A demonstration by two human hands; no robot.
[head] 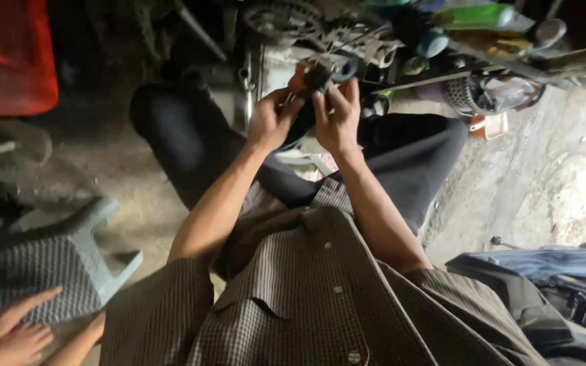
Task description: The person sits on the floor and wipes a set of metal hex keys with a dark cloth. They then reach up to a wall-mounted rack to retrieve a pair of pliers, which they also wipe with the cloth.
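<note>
Head view: left hand point(272, 122), right hand point(337, 118) grip dark part point(320, 78) (shape unclear).

A bare concrete floor point(530, 183), dusty and stained, is carrying everything down here, brightening toward the right where light is falling on it. A grey plastic stool point(55, 264) is lying tipped on its side at the left, and a red plastic crate point(18, 57) is sitting in the far left corner. Ahead, an engine block point(286, 41) with a toothed wheel is resting among cluttered metal parts, a small white and orange container point(488, 126) is sitting just beside them, and a dark blue bag point(551, 271) is slumping at the lower right.
</note>
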